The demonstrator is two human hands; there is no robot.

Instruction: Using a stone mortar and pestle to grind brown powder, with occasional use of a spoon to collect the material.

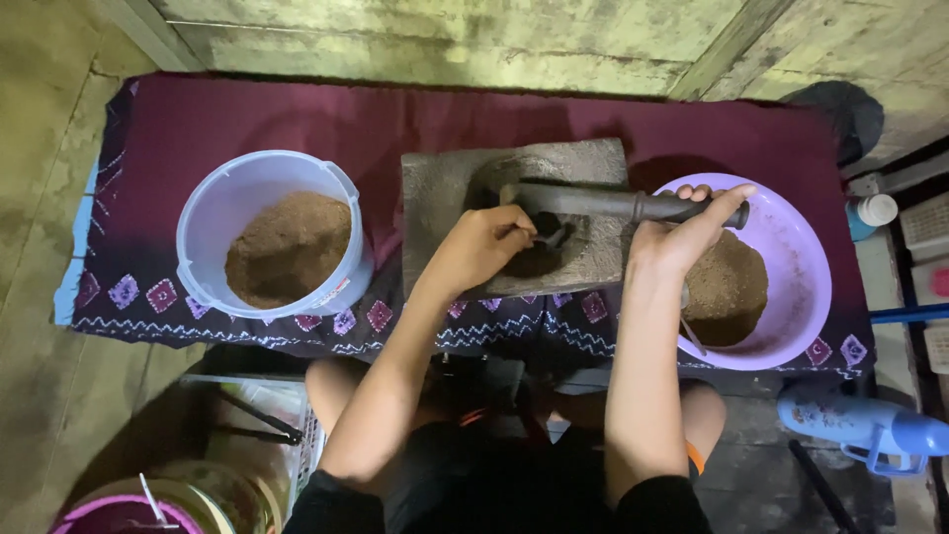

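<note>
Maroon patterned cloth (247,119) on concrete floor (40,148); right hand (682,235) grips stone pestle (613,205), left hand (484,245) pinching in grinding slab (445,188)

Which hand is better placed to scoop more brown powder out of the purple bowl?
Right, probably. The right hand grips the stone pestle directly above the purple bowl. The left hand is over the grinding stone, farther away.

Two bare forearms reach forward from short black sleeves that end near the elbows. The left hand (481,246) and right hand (682,237) wear no gloves or rings. Bare knees show below – dark shorts, possibly, with an orange trim.
</note>
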